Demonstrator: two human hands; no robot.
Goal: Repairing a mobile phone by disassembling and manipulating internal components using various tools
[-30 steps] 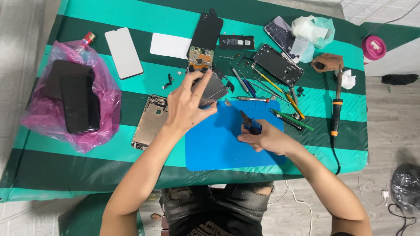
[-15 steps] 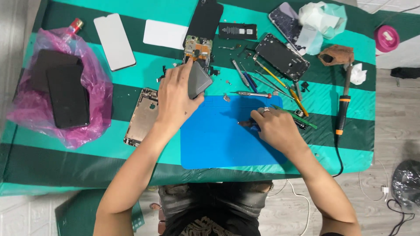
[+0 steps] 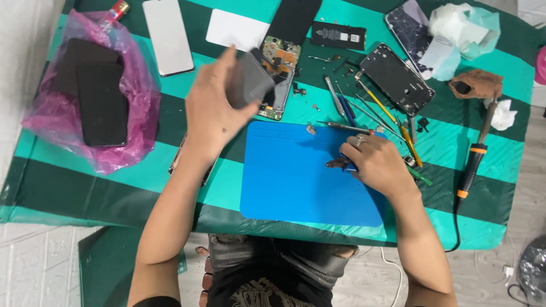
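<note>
i see the work mat (image 3: 296, 182) lying at the near middle of the tabletop (image 3: 68, 187). behind it sits the opened phone (image 3: 278, 79), and a battery (image 3: 338, 35) lies farther back. a bag (image 3: 122, 148) with two phones (image 3: 94, 91) in it rests at the left. hand tools (image 3: 364, 108) lie right of the opened phone, with the soldering iron (image 3: 475, 159) at the far right.

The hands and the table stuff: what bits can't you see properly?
Head view only:
- Grey part in the left hand: blurred.
- Tool tip under the right hand: hidden by fingers.
- Phone frame: hidden by the left forearm.
- Pink thing: cut by the right edge.
</note>
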